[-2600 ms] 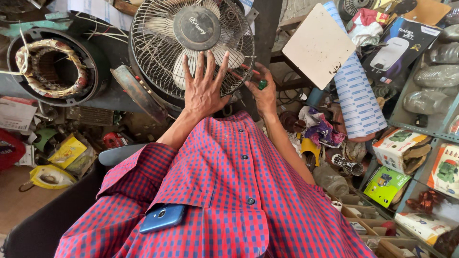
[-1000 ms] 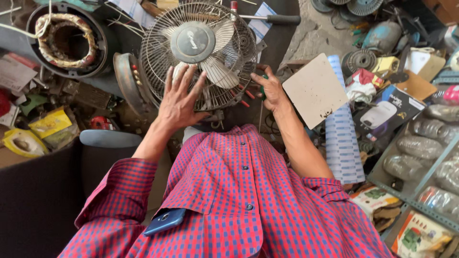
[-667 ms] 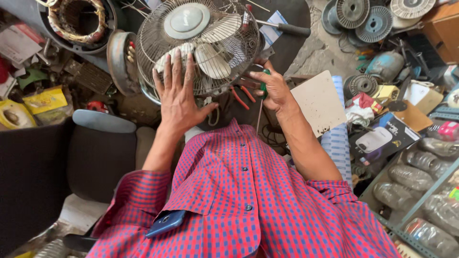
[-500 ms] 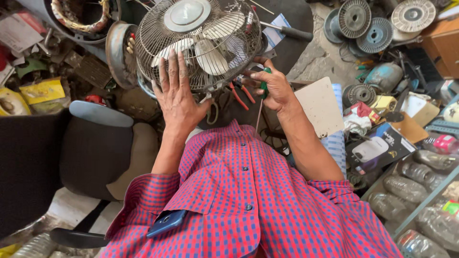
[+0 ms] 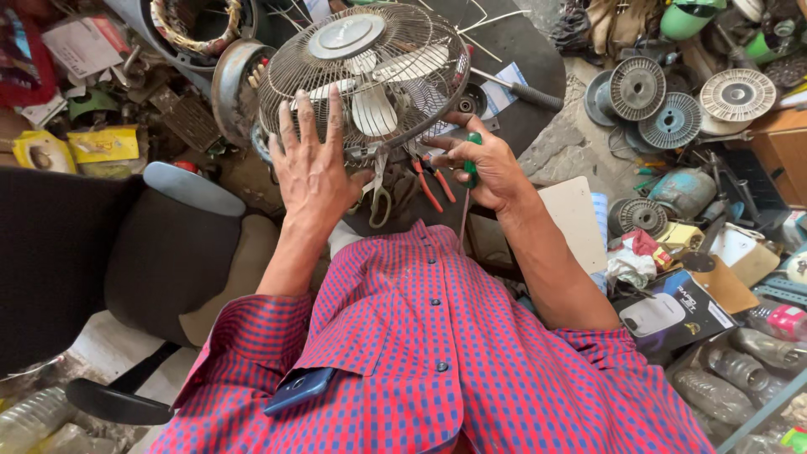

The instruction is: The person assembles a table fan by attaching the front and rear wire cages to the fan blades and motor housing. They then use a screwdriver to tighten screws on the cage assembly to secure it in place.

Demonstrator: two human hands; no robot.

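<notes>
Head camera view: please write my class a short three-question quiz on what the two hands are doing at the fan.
1. True or false: the left hand lies flat with spread fingers on the wire guard of the fan.
2. What does the right hand grip?
A. a green-handled tool
B. a hammer
C. a roll of tape
3. Which tools lie below the fan, between the two hands?

Key
1. True.
2. A: the green-handled tool, likely a screwdriver; its tip is hidden.
3. Scissors and red-handled pliers.
</notes>
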